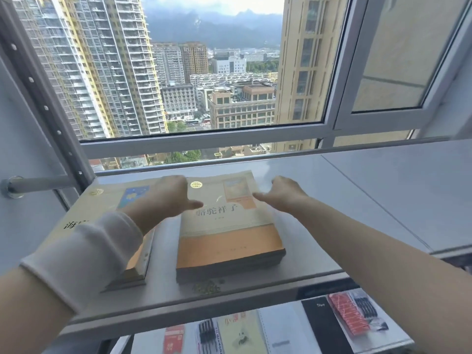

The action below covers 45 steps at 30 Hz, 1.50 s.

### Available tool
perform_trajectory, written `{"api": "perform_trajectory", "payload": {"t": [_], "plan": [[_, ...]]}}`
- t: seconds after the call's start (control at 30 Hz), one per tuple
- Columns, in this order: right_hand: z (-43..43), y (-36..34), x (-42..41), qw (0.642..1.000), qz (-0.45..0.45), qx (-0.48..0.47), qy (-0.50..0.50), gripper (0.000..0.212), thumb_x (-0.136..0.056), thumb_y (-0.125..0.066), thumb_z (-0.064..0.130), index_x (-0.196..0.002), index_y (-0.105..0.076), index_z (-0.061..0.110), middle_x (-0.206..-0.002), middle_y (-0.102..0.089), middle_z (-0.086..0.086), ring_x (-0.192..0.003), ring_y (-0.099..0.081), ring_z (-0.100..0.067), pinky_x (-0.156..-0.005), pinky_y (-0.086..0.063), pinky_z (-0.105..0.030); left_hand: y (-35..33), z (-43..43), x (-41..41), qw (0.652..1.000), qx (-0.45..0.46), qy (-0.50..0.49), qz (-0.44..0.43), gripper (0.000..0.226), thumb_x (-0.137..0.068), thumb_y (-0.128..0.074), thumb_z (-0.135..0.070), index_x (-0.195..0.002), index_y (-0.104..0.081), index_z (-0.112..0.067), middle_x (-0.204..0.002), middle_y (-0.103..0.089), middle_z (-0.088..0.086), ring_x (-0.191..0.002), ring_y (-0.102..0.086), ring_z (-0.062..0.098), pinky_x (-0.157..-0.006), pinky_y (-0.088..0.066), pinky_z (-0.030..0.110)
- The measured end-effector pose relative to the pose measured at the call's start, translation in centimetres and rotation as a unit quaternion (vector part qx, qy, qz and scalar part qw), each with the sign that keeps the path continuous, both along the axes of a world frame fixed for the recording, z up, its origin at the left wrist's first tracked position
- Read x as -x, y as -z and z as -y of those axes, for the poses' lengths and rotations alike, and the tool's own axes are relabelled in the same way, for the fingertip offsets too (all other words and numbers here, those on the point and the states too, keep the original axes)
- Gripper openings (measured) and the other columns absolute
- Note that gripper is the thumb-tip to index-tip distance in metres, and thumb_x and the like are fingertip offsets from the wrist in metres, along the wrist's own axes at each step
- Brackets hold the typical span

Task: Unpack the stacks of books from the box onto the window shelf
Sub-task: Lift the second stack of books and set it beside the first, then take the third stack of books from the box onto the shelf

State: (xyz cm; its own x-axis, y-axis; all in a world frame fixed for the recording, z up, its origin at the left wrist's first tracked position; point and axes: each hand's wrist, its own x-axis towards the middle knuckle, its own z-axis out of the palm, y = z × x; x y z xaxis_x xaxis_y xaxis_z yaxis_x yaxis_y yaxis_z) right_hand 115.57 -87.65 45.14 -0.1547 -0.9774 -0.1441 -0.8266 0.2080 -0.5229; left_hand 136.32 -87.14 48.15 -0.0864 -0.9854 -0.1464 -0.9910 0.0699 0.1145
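A stack of tan and orange books (229,236) lies flat on the grey window shelf (357,200), near its front edge. My left hand (166,198) grips the stack's far left side, thumb laid across the top cover. My right hand (281,195) holds the far right side in the same way, thumb on the cover. A second stack of books (107,200) with a blue picture on its cover lies to the left, partly hidden by my left forearm and its white sleeve. The box is out of view.
The window frame (204,146) runs along the shelf's back, and a metal upright (46,108) stands at the left. The shelf surface stretches to the right of the stacks. A lower shelf (293,328) holds pens, notebooks and packaged stationery.
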Motion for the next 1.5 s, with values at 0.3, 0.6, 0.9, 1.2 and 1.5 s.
{"api": "perform_trajectory", "payload": {"t": [0.3, 0.6, 0.9, 1.2, 1.5], "plan": [[-10.7, 1.6, 15.0, 0.962, -0.269, 0.028, 0.046, 0.052, -0.095, -0.042, 0.041, -0.134, -0.041, 0.006, -0.136, -0.045, -0.016, -0.124, -0.044, -0.032, -0.1, -0.037, -0.039, 1.9, -3.8, 19.0, 0.956, 0.111, 0.264, 0.067, 0.052, -0.095, -0.048, -0.038, -0.136, -0.043, -0.008, -0.137, -0.05, 0.014, -0.125, -0.049, 0.033, -0.101, -0.039, 0.041], [-33.3, 2.4, 36.6, 0.934, -0.292, -0.017, 0.203, 0.053, -0.095, -0.042, 0.04, -0.138, -0.04, 0.008, -0.141, -0.041, -0.013, -0.131, -0.038, -0.031, -0.105, -0.032, -0.039, 4.1, -19.6, 44.2, 0.895, 0.126, 0.427, 0.036, 0.039, -0.095, -0.047, -0.029, -0.126, -0.05, -0.005, -0.128, -0.054, 0.016, -0.118, -0.053, 0.034, -0.096, -0.041, 0.04], [-63.6, 5.6, 56.8, 0.858, -0.298, -0.142, 0.393, 0.051, -0.095, -0.041, 0.041, -0.134, -0.044, 0.008, -0.138, -0.046, -0.013, -0.129, -0.042, -0.031, -0.104, -0.034, -0.041, 8.3, -44.6, 71.5, 0.799, 0.055, 0.599, 0.02, 0.044, -0.095, -0.047, -0.029, -0.134, -0.046, -0.009, -0.135, -0.052, 0.013, -0.124, -0.049, 0.031, -0.099, -0.039, 0.036], [-83.8, 9.7, 72.2, 0.778, -0.283, -0.238, 0.508, 0.052, -0.095, -0.04, 0.04, -0.135, -0.043, 0.008, -0.138, -0.047, -0.013, -0.128, -0.043, -0.031, -0.101, -0.037, -0.04, 12.8, -63.5, 92.7, 0.679, 0.034, 0.734, 0.013, 0.043, -0.097, -0.044, -0.029, -0.134, -0.046, -0.008, -0.134, -0.051, 0.014, -0.124, -0.049, 0.033, -0.098, -0.039, 0.037], [-95.9, 13.7, 85.4, 0.731, -0.232, -0.296, 0.569, 0.048, -0.096, -0.039, 0.04, -0.132, -0.046, 0.01, -0.131, -0.052, -0.012, -0.121, -0.047, -0.03, -0.097, -0.039, -0.038, 17.6, -75.7, 109.8, 0.587, 0.018, 0.808, 0.05, 0.039, -0.095, -0.046, -0.031, -0.124, -0.049, -0.004, -0.127, -0.055, 0.014, -0.118, -0.053, 0.033, -0.093, -0.041, 0.038]]}}
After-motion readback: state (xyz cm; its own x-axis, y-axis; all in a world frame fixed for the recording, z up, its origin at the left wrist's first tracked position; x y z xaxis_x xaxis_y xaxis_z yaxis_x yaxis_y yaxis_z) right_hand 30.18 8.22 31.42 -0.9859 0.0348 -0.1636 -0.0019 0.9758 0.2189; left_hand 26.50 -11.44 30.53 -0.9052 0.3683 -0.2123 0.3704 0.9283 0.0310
